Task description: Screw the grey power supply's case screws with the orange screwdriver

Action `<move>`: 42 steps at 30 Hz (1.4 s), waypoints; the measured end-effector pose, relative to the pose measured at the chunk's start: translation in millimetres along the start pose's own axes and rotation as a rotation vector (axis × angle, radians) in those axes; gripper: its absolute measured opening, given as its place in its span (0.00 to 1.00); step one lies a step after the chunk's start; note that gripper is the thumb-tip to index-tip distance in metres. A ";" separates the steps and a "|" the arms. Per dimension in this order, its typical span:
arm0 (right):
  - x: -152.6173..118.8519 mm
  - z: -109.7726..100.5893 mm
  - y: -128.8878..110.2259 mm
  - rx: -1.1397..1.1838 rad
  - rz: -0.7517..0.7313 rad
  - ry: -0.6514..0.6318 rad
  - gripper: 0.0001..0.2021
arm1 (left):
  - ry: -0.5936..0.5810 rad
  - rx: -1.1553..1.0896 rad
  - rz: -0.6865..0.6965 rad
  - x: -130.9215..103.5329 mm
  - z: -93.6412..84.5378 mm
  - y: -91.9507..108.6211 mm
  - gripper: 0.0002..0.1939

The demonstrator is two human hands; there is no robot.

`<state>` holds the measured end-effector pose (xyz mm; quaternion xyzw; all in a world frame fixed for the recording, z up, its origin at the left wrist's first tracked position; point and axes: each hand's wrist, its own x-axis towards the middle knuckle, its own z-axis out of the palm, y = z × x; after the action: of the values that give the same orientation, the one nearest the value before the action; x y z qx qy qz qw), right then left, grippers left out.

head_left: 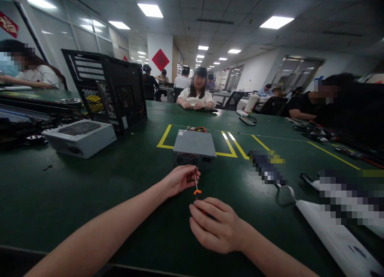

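Observation:
A screwdriver (197, 192) with an orange and dark handle is gripped in my right hand (217, 225), its thin shaft pointing up and away from me. At the tip of that shaft, the fingers of my left hand (182, 180) are pinched together; whatever sits between them is too small to make out. Just beyond my left hand lies a grey power supply unit (195, 143), its fan grille and socket facing me. A few coloured wires (198, 129) come out at its far side. My left fingers overlap its front lower edge, and contact cannot be told.
On the left stand an open black computer case (132, 93) and a second power supply (81, 137). White power banks with cables (336, 233) lie to the right. Yellow tape (226, 154) marks the green table (144, 189). A person (196, 93) sits opposite; others sit at both sides.

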<state>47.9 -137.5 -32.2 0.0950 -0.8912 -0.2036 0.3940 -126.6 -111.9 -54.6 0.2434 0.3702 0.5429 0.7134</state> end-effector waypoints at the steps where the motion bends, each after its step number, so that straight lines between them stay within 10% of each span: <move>1: 0.1 -0.1 0.0 -0.003 -0.002 0.000 0.03 | -0.005 0.012 0.009 -1.1 0.8 0.5 0.05; 23: -26.7 -7.9 20.2 -0.170 0.191 0.007 0.05 | -0.095 0.076 -0.024 -1.2 -2.0 -1.6 0.13; 42: -4.4 -7.1 0.4 -0.057 0.058 0.048 0.03 | -0.004 -0.008 -0.010 14.9 12.6 -9.5 0.12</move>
<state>56.1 -137.7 -30.6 0.0629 -0.8778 -0.2150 0.4234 -109.0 -99.7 -58.0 0.2396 0.3676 0.5403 0.7180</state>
